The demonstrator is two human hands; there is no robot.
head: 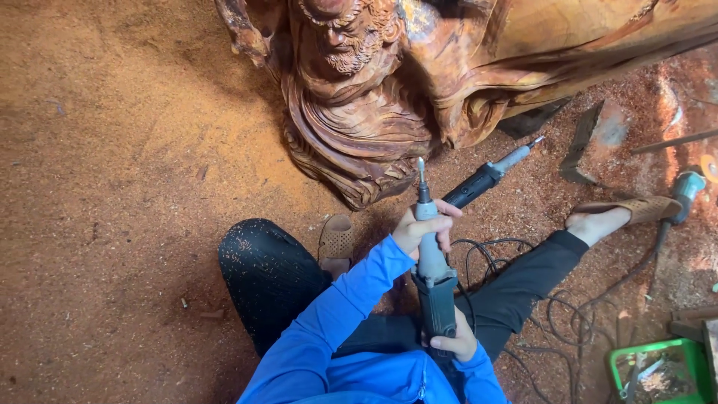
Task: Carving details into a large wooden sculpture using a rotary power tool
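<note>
Both hands clench a die grinder [432,262] upright, left hand [422,228] high, right hand [456,346] low | second grinder [486,176], cables [553,307] beyond | carved wooden figure [359,97] far | sawdust-covered floor [112,187]

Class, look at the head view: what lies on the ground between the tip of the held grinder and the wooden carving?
In the head view, only sawdust-covered ground separates the held grinder tip from the wooden carving. A second grinder lies just to the right.
</note>
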